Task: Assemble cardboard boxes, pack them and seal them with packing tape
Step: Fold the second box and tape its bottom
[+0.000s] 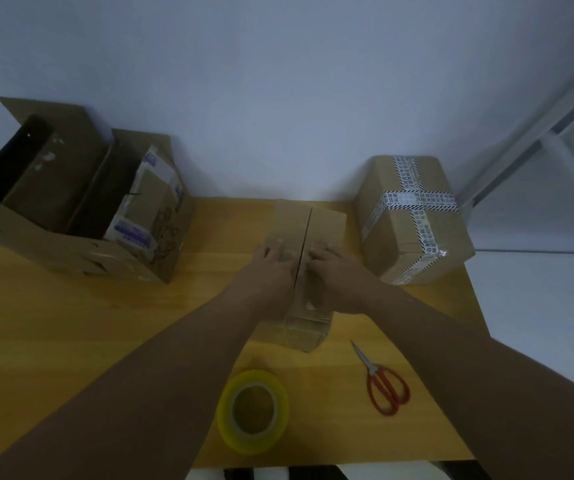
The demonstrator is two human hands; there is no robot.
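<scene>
Cardboard box (308, 233) sits mid-table, left hand (271, 268) and right hand (334, 271) pressing its flaps with fingers flat, holding nothing; untaped seam may spring open once pressure lifts.

— What can't you make out?
— The small box (308, 233) at twelve o'clock — both hands cover its near top; the print on the sealed box's tape (417, 197) at two o'clock is too small.
— Anything cropped?
— The open carton (71, 251) at ten o'clock, by the left edge.
</scene>
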